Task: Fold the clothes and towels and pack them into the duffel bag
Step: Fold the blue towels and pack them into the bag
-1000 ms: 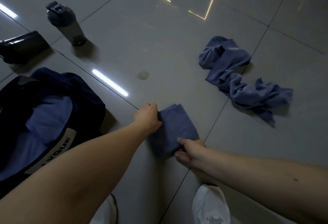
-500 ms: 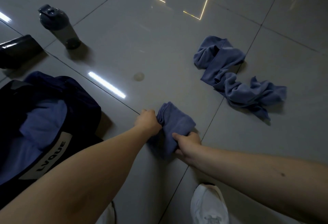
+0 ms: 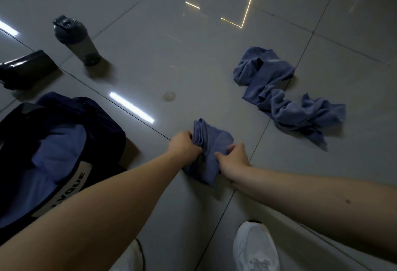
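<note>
Head view, looking down at a glossy grey tiled floor (image 3: 193, 55).

Item under handling: a small blue terry towel, folded into a thick pad (image 3: 214, 141). It lies between the two hands, on the floor just ahead of the person and to the right of the bag. Its stacked edges show at the far left corner. Whether any part is lifted clear of the tile cannot be told.

Left hand (image 3: 183, 145): fingers curled round the left edge of the folded towel, bunching the layers.

Right hand (image 3: 233, 156): fingers and thumb pinching the towel's right edge, knuckles up.

Both forearms are bare and reach in from the bottom of the view.

Second item: a long blue towel, crumpled and unfolded (image 3: 285, 96). It lies on the floor, well apart from the hands, to the far right, across a tile joint.

Container: a dark navy fabric duffel bag (image 3: 103, 124), open, at the left and near the left forearm. Blue cloth (image 3: 58, 148) lies inside it. A white label strip (image 3: 71, 187) on the bag reads "VQUE" (the first letters are hidden by the arm).

Other items: a grey shaker bottle with a dark flip lid (image 3: 75, 38), upright, far left. A black glossy pouch-like object (image 3: 25, 68) lies just left of it; its kind cannot be told. A white sports shoe (image 3: 255, 249) shows at the bottom edge. A faint round mark (image 3: 169, 96) sits on the tile beyond the hands.
</note>
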The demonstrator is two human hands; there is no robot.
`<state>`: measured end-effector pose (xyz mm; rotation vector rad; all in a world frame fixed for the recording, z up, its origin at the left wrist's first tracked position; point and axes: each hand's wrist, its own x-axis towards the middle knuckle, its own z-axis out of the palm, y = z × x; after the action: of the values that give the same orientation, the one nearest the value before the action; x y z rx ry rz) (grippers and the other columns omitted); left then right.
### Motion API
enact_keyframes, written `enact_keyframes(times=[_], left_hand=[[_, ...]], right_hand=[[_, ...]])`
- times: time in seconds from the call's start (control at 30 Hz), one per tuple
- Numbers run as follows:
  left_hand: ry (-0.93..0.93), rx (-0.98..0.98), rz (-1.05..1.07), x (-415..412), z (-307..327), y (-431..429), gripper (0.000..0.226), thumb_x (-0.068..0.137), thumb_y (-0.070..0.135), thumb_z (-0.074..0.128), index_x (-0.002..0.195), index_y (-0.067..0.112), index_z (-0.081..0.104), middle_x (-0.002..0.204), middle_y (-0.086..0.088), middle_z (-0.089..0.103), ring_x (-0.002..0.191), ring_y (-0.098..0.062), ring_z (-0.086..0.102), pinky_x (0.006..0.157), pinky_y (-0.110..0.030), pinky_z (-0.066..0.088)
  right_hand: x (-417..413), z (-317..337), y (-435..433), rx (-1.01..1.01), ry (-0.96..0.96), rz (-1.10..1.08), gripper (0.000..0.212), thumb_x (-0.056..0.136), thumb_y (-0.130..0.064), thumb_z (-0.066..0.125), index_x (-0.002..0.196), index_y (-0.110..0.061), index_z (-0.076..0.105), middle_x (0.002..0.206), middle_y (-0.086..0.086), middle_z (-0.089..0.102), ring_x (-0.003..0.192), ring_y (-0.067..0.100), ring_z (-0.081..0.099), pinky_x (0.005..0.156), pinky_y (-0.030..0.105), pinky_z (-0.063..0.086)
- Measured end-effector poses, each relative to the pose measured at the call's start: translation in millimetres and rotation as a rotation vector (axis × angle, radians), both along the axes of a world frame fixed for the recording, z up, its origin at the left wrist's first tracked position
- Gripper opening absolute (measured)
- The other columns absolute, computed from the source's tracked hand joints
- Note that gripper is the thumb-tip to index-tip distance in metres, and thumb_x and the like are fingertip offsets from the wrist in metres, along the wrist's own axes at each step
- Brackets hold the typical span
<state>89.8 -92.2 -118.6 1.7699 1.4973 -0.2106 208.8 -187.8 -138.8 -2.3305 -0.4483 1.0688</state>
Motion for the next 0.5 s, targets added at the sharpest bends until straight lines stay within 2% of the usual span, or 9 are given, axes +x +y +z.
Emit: enact_keyframes(times=[0.07,0.17,0.23,0.33,0.43,0.5], left_hand=[[-0.082,0.072,0.029,0,19,1,0.020,0.081,0.021,0.070,0.078,0.018,0.050,0.074,0.000,0.055,0.083,-0.028,0.063,0.063,-0.028,0.042],[-0.175,0.138,0.038,-5,59,5,0.022,0.082,0.028,0.071,0.092,0.013,0.057,0.084,-0.005,0.061,0.078,-0.025,0.060,0.065,-0.032,0.048],[-0.205,0.156,0.008,-13,88,10,0.026,0.084,0.028,0.070,0.099,0.009,0.061,0.089,-0.008,0.066,0.078,-0.023,0.061,0.068,-0.033,0.052],[-0.265,0.143,0.007,-32,135,18,0.020,0.087,0.027,0.071,0.100,0.013,0.063,0.088,-0.004,0.066,0.078,-0.017,0.061,0.066,-0.024,0.049],[-0.334,0.084,0.088,-57,174,24,0.027,0.088,0.024,0.072,0.111,0.010,0.065,0.099,-0.007,0.070,0.090,-0.022,0.067,0.081,-0.033,0.056],[-0.395,0.027,0.145,-80,197,26,0.027,0.089,0.016,0.070,0.114,0.005,0.067,0.103,-0.013,0.071,0.094,-0.027,0.069,0.083,-0.037,0.058]], right_hand=[[3,20,14,0.091,-0.019,0.059,0.023,0.089,-0.020,0.070,0.101,-0.016,0.050,0.089,0.000,0.056,0.086,0.023,0.058,0.075,0.032,0.046],[2,54,38,0.223,0.026,0.104,0.012,0.090,-0.022,0.066,0.084,-0.021,0.056,0.090,0.005,0.065,0.089,0.030,0.064,0.084,0.046,0.057],[-1,78,51,0.278,0.079,0.132,0.017,0.088,-0.032,0.066,0.081,-0.020,0.057,0.087,0.007,0.066,0.089,0.032,0.066,0.083,0.053,0.057],[-10,120,67,0.348,0.167,0.199,0.039,0.072,-0.055,0.066,0.082,-0.017,0.063,0.090,0.010,0.071,0.089,0.033,0.069,0.081,0.057,0.059],[-30,169,78,0.400,0.220,0.304,0.027,0.088,-0.043,0.068,0.086,-0.017,0.065,0.094,0.010,0.072,0.091,0.031,0.070,0.083,0.055,0.060],[-47,193,84,0.435,0.246,0.361,0.023,0.092,-0.038,0.069,0.087,-0.016,0.065,0.096,0.009,0.072,0.091,0.029,0.071,0.084,0.052,0.060]])
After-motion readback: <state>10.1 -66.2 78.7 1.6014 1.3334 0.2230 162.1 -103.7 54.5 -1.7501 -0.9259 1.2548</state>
